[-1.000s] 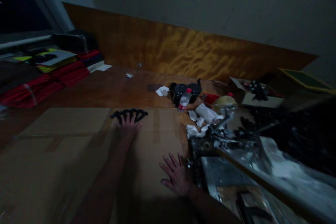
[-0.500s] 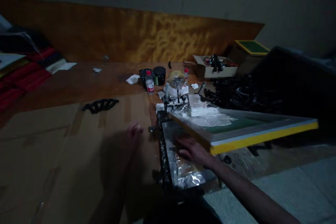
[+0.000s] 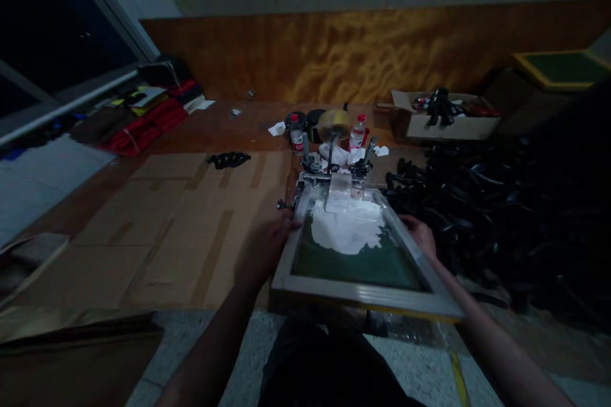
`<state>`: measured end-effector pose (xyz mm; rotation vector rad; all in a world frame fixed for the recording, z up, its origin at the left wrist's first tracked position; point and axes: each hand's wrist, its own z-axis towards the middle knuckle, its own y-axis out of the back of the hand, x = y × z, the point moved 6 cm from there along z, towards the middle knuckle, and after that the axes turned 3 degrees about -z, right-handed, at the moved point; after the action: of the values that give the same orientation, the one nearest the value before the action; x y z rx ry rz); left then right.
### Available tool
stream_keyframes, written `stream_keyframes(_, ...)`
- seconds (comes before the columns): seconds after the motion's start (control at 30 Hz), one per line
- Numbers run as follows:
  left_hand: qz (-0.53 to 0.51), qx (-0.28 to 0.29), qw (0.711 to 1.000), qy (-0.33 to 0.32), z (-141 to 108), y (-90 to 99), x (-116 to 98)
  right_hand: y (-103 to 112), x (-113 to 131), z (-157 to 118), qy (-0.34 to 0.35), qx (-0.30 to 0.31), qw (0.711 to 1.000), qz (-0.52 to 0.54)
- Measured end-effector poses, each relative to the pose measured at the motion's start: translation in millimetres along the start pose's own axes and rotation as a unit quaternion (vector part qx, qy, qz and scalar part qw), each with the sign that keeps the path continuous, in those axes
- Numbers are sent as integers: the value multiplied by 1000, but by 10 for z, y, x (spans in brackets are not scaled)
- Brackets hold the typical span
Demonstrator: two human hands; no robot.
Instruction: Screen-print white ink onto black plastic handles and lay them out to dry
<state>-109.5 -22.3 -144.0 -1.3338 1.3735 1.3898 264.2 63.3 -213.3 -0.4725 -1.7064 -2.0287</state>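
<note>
Left grip (image 3: pixel 279 241) is set at the left rail of the framed screen (image 3: pixel 356 292); most fingers are hidden, so whether the rail is pinched cannot be told. The framed screen is positioned at the bench's (image 3: pixel 229 129) front edge, right of the cardboard (image 3: pixel 184 273), with white paste (image 3: pixel 346 229) spread over its far half. Right grip (image 3: pixel 420 235) is placed at the right rail, fingers bent; its closure likewise cannot be told. Farther right, black parts (image 3: pixel 458 197) are heaped. Both rails should be supported evenly and the paste kept from being tipped. The far end is pointed toward the clamp fixture (image 3: pixel 360 168); the long axis appears to be laid front to back, though foreshortening leaves this uncertain.
</note>
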Motion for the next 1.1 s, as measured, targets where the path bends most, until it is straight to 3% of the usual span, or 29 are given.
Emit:
stream_keyframes(0.07,-34,23,997,59,-116,-58,415,41,137,158,13,-29,999,2)
stream_keyframes(0.17,-87,25,990,105,-181,-172,921,-38,832,281,122,-36,991,-48)
stream_keyframes(0.27,-74,13,993,92,-140,-229,1190,-295,1462,310,190,67,969,-141)
stream_keyframes(0.33,-43,29,995,83,-102,-250,1277,-470,1627,262,178,156,953,-188)
stream_keyframes(0.47,32,79,994,74,-67,-279,1352,-650,1621,-81,185,264,917,-235)
stream_keyframes(0.6,34,90,992,77,-74,-300,1359,-610,1658,-521,342,309,865,-200)
stream_keyframes(0.67,35,80,994,71,-79,-296,1335,-563,1677,-605,389,332,843,-168)
stream_keyframes(0.73,34,77,994,73,-88,-294,1312,-538,1669,-553,378,318,856,-154)
stream_keyframes(0.8,28,79,993,79,-99,-296,1290,-548,1634,-482,344,266,887,-154)
stream_keyframes(0.87,27,77,993,87,-110,-295,1275,-603,1594,-531,345,232,897,-150)
stream_keyframes(1.0,20,74,991,107,-130,-296,1268,-714,1563,-761,389,264,875,-116)
stream_keyframes(1.1,7,68,992,108,-148,-273,1205,-650,1655,-538,330,251,905,-97)
